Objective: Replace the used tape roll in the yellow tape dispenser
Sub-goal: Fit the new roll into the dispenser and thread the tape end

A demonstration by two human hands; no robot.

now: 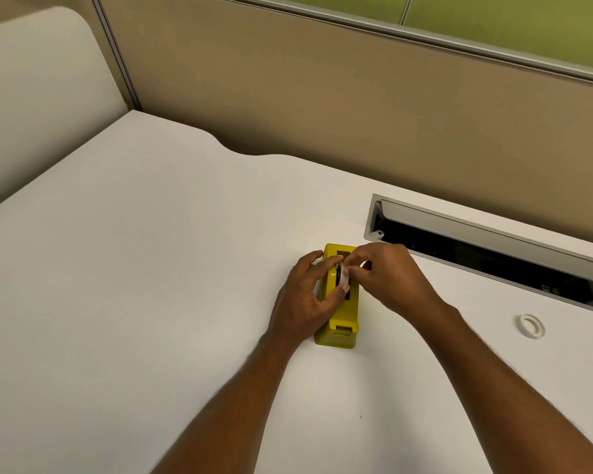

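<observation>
The yellow tape dispenser (339, 323) stands on the white desk (151, 268), its long side running away from me. A white tape roll (343, 276) sits upright in the dispenser's top slot. My left hand (305, 299) wraps the dispenser's left side, thumb and fingers pinching the roll. My right hand (391, 278) comes in from the right, its fingertips closed on the roll's top edge. A second roll, a thin white ring (530, 325), lies flat on the desk to the right.
An open cable tray (486, 248) with a raised grey lid is set into the desk behind the dispenser. A tan partition wall (322, 97) runs along the desk's far edge.
</observation>
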